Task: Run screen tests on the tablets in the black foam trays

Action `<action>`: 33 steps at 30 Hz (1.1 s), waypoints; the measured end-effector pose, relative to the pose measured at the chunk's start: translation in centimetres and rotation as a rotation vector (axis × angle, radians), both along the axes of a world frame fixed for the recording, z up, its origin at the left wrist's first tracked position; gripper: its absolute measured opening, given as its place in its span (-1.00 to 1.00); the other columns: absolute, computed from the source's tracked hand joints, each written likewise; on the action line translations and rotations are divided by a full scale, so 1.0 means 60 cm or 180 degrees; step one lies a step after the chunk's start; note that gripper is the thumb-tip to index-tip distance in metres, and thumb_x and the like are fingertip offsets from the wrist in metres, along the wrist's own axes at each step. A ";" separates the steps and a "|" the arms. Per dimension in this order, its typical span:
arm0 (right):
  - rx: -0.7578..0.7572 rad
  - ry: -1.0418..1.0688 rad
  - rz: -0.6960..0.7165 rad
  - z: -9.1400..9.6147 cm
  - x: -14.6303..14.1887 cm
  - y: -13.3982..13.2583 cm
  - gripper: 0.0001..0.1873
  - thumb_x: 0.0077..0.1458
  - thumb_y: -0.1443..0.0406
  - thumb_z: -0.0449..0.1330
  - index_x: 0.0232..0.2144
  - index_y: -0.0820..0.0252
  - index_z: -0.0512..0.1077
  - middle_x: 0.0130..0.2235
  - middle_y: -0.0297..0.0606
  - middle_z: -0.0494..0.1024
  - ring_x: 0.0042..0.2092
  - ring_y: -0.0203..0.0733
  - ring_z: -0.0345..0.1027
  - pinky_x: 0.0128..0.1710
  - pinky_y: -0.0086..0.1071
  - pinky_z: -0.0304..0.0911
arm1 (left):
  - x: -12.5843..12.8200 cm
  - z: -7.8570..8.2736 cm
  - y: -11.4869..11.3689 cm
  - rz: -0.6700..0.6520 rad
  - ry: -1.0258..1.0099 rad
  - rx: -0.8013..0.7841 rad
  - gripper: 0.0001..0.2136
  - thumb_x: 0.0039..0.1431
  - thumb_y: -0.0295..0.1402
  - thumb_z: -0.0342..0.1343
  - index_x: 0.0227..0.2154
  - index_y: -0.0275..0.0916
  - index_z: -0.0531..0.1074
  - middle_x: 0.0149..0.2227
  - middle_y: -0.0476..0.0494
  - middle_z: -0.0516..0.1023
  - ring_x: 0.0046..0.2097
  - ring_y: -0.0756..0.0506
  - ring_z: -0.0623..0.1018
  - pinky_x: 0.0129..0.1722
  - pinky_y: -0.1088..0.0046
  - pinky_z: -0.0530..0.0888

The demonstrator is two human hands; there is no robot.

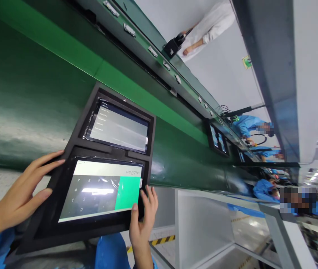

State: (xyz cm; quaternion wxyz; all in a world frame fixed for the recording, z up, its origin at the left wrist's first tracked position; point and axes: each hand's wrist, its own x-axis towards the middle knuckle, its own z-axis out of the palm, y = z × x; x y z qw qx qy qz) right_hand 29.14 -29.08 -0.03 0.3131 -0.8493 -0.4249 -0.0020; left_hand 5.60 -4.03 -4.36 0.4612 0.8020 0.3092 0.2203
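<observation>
A black foam tray (72,145) lies half on the green conveyor belt (36,86) and holds two lit tablets. The near tablet (100,190) shows a keypad and a green panel. The far tablet (118,126) shows a menu list. My left hand (27,190) rests on the tray's left edge with its fingers stretched out flat. My right hand (143,215) grips the tray's right edge beside the near tablet, fingers curled over the rim.
A second tray with tablets (217,139) sits further down the belt. Several people in blue coats (250,125) work along the line, and a person in white (203,28) stands beyond it. A white table frame (203,224) is at my right.
</observation>
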 end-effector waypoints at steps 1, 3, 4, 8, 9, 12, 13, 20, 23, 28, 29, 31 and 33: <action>-0.0009 0.0149 -0.0292 -0.002 0.002 0.003 -0.52 0.31 0.30 0.09 0.25 0.03 0.28 0.30 -0.07 0.33 0.37 0.16 0.10 0.26 0.25 0.10 | 0.003 0.003 0.002 0.0057 0.0039 -0.0036 -0.44 0.23 -0.18 -0.10 0.27 0.40 0.01 0.39 0.25 0.03 0.39 -0.28 0.15 0.41 -0.01 0.18; 0.0009 0.0459 -0.0725 -0.008 0.006 0.008 -0.48 0.33 0.20 0.10 0.29 0.12 0.22 0.31 0.00 0.31 0.34 0.13 0.16 0.25 0.16 0.16 | 0.014 0.010 0.012 0.0165 0.0092 -0.0032 -0.47 0.27 -0.17 -0.09 0.27 0.37 0.02 0.39 0.21 0.05 0.39 -0.27 0.15 0.44 -0.01 0.11; 0.0034 0.0583 -0.0843 -0.011 0.007 0.010 -0.46 0.33 0.16 0.10 0.29 0.15 0.21 0.30 0.01 0.31 0.33 0.12 0.18 0.26 0.13 0.16 | 0.022 0.013 0.020 0.0197 0.0111 0.0005 -0.49 0.29 -0.16 -0.09 0.27 0.34 0.03 0.39 0.18 0.06 0.40 -0.25 0.15 0.45 0.00 0.09; 0.0110 0.0885 -0.0936 -0.018 0.009 0.012 -0.43 0.33 0.09 0.09 0.29 0.17 0.20 0.32 0.01 0.29 0.34 0.12 0.16 0.30 0.11 0.12 | 0.068 0.017 0.067 0.0147 0.0176 0.0348 -0.57 0.39 -0.14 -0.14 0.28 0.12 0.08 0.37 0.02 0.12 0.38 -0.20 0.19 0.42 0.09 0.17; 0.0134 0.0907 -0.0935 -0.019 0.010 0.012 -0.42 0.33 0.09 0.09 0.30 0.16 0.20 0.33 0.01 0.28 0.34 0.12 0.15 0.30 0.10 0.12 | 0.081 0.017 0.081 0.0121 0.0203 0.0515 -0.58 0.40 -0.13 -0.15 0.28 0.06 0.10 0.37 -0.04 0.12 0.37 -0.20 0.21 0.41 0.09 0.18; 0.0191 0.0776 -0.0902 -0.021 0.013 0.008 -0.43 0.32 0.10 0.11 0.29 0.16 0.21 0.33 0.00 0.27 0.35 0.14 0.13 0.29 0.10 0.12 | 0.118 0.020 0.124 0.0023 0.0285 0.1022 -0.58 0.42 -0.10 -0.19 0.24 -0.10 0.21 0.37 -0.18 0.12 0.39 -0.26 0.14 0.41 0.01 0.14; 0.0201 0.0702 -0.0870 -0.022 0.014 0.007 -0.44 0.31 0.10 0.11 0.28 0.15 0.23 0.33 0.00 0.28 0.35 0.16 0.14 0.29 0.10 0.12 | 0.130 0.022 0.137 -0.0032 0.0310 0.1135 -0.58 0.42 -0.10 -0.20 0.21 -0.12 0.26 0.37 -0.19 0.11 0.41 -0.28 0.08 0.42 -0.02 0.10; 0.0281 0.0825 -0.1026 -0.023 0.009 0.015 -0.47 0.32 0.07 0.09 0.25 0.13 0.27 0.31 -0.02 0.31 0.35 0.19 0.15 0.29 0.13 0.12 | 0.208 0.032 0.220 -0.0077 0.0465 0.1516 -0.48 0.42 -0.01 -0.32 0.19 -0.12 0.37 0.38 -0.22 0.11 0.44 -0.35 -0.02 0.41 -0.09 0.04; 0.0366 0.0906 -0.1072 -0.022 0.005 0.020 -0.43 0.31 0.04 0.10 0.26 0.16 0.25 0.31 0.00 0.30 0.35 0.21 0.14 0.30 0.13 0.12 | 0.229 0.027 0.243 -0.0176 0.0486 0.1577 -0.44 0.40 0.04 -0.34 0.18 -0.10 0.38 0.39 -0.19 0.10 0.44 -0.33 -0.01 0.41 -0.06 0.05; 0.0252 0.0883 -0.1042 -0.010 0.004 0.028 -0.43 0.32 0.07 0.10 0.28 0.16 0.22 0.32 0.00 0.29 0.36 0.19 0.11 0.31 0.11 0.12 | 0.236 0.018 0.253 -0.0324 0.0559 0.1571 -0.43 0.40 0.06 -0.35 0.20 -0.09 0.36 0.41 -0.19 0.07 0.45 -0.29 -0.04 0.41 -0.04 0.06; 0.0237 0.0868 -0.1036 -0.006 0.003 0.030 -0.43 0.32 0.07 0.10 0.27 0.16 0.22 0.32 0.00 0.29 0.36 0.19 0.11 0.31 0.11 0.12 | 0.235 0.018 0.253 -0.0337 0.0579 0.1560 -0.43 0.40 0.06 -0.35 0.21 -0.08 0.34 0.42 -0.18 0.04 0.46 -0.29 -0.05 0.41 -0.04 0.05; 0.0244 0.0838 -0.0996 0.001 -0.002 0.034 -0.45 0.33 0.10 0.10 0.28 0.16 0.21 0.32 0.01 0.27 0.37 0.18 0.11 0.31 0.13 0.11 | 0.234 0.019 0.253 -0.0367 0.0617 0.1538 -0.43 0.39 0.07 -0.33 0.24 -0.07 0.30 0.44 -0.15 -0.04 0.46 -0.29 -0.08 0.42 -0.03 0.04; 0.0260 0.0790 -0.0880 0.006 -0.010 0.039 -0.47 0.33 0.14 0.10 0.28 0.13 0.21 0.33 0.00 0.25 0.38 0.19 0.08 0.31 0.19 0.09 | 0.234 0.021 0.253 -0.0397 0.0647 0.1521 -0.43 0.39 0.08 -0.33 0.26 -0.05 0.27 0.46 -0.13 -0.10 0.47 -0.28 -0.11 0.42 -0.03 0.03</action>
